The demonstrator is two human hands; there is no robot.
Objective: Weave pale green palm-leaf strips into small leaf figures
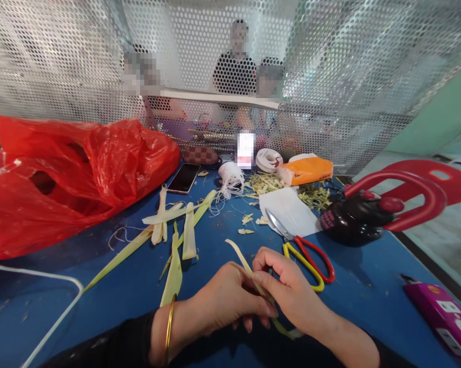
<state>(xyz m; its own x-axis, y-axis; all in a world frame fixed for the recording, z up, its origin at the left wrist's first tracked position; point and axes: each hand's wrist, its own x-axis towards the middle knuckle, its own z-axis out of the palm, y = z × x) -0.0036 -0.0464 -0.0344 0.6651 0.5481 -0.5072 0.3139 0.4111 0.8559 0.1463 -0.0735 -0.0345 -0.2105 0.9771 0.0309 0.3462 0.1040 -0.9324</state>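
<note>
Between my two hands runs a narrow, pale yellow-green strip of leaf or husk (237, 251), one end sticking up and the other hanging below. My left hand (230, 296), with a gold bangle at the wrist, is closed on the lower part of the strip. My right hand (287, 286) pinches it higher up between thumb and forefinger; part of the grip is hidden. Just beyond my right hand lie scissors (307, 260) with one red and one yellow handle. More pale strips lie to the left, among them a short flat piece (189, 232) and a long green leaf (171, 281).
A red plastic bag (111, 168) fills the left, beside a phone (184, 178). White thread (231, 176), a ribbon spool (269, 160), an orange packet (309, 170) and white paper (290, 209) lie behind. At right are a dark bottle (353, 220) and purple package (439, 312). People sit beyond the perforated screen (200, 46).
</note>
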